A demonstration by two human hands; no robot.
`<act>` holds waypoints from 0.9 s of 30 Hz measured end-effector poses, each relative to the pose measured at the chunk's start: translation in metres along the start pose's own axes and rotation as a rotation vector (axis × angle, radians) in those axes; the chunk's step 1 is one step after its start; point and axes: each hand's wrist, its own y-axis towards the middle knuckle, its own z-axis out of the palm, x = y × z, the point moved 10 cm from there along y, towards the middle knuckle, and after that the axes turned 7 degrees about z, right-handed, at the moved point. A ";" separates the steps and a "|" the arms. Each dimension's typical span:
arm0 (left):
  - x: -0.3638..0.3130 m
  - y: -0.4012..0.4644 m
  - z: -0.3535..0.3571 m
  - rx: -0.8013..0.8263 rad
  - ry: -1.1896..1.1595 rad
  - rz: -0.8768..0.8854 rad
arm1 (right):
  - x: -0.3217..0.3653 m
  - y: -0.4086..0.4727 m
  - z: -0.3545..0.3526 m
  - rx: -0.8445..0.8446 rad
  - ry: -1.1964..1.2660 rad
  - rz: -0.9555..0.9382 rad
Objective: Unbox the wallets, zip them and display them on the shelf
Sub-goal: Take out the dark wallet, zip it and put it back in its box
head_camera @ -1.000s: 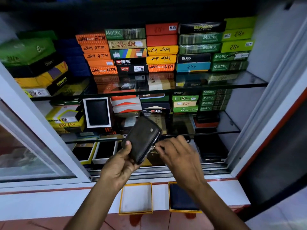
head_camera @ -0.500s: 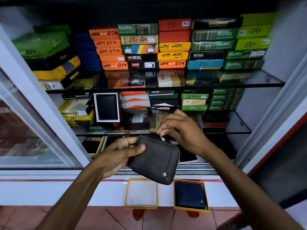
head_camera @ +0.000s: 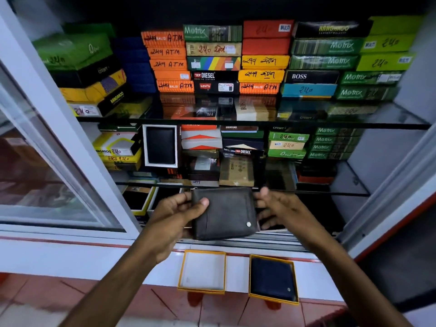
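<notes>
**Dark wallet held flat before a cabinet of labelled boxes**

At far left a sliding glass door (head_camera: 54, 185) in a white frame stands beside the open cabinet. On the upper glass shelf (head_camera: 236, 122), the leftmost stack has a green box marked "240", a black one, a yellow one and a black "KANGAROO" box (head_camera: 115, 97). Next come four orange boxes (head_camera: 167, 51) reading "249 ATM", some with "BALISI". Then a green "Motrix" box, a tan box marked "240", a rainbow-striped box, a black "DIESEL" box (head_camera: 213, 76) and a "Levi's" box. Further right are two red boxes, one tagged "MULTI", two yellow boxes, a black "BOSS" box (head_camera: 311, 76) over a blue box marked "240", and more green "Motrix" boxes. The writing on the lime boxes at far right reads "240".

On the middle shelf a white-framed open box (head_camera: 160, 146) shows a black wallet upright.

Below, the left hand (head_camera: 174, 215) pinches the dark wallet (head_camera: 224, 213) at its left edge, thumb pressed on the front, fingers behind. The wallet is held in the air before the lowest shelf, a small silver stud at its lower right corner. The right hand (head_camera: 280, 208) is at its right edge, fingers loosely spread; whether it grips I cannot tell.

On the white ledge (head_camera: 94, 260) sit two yellow-rimmed trays: an empty tray (head_camera: 203, 271) on the left and a tray with a navy wallet (head_camera: 272, 278) on the right. Reddish floor tiles lie beneath.
</notes>
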 end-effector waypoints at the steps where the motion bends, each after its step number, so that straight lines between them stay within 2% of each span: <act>1: -0.005 -0.001 -0.003 -0.014 0.018 0.061 | 0.002 -0.008 0.007 0.040 -0.003 -0.045; 3: -0.016 -0.004 -0.006 0.005 0.077 0.210 | 0.010 -0.016 0.013 0.028 -0.036 -0.163; 6: -0.035 -0.016 -0.003 0.099 0.264 0.453 | 0.020 -0.030 0.006 -0.088 -0.038 -0.326; 9: -0.043 -0.032 -0.004 0.188 0.416 0.691 | 0.033 -0.048 0.005 -0.207 -0.213 -0.587; 12: -0.035 -0.039 -0.011 0.203 0.461 0.801 | 0.035 -0.060 0.015 -0.305 -0.356 -0.785; 15: -0.026 -0.039 -0.021 0.159 0.460 0.812 | 0.027 -0.064 0.026 -0.336 -0.391 -0.848; 18: -0.014 -0.036 -0.032 0.105 0.452 0.715 | 0.010 -0.056 0.030 -0.311 -0.381 -0.735; 20: 0.004 -0.029 -0.047 0.014 0.421 0.544 | -0.010 -0.042 0.033 -0.277 -0.292 -0.529; 23: 0.050 -0.019 -0.069 -0.153 0.451 0.291 | -0.065 -0.013 0.046 -0.227 -0.155 -0.108; 27: 0.128 -0.007 -0.106 -0.370 0.435 0.020 | -0.130 0.010 0.070 -0.207 -0.257 0.130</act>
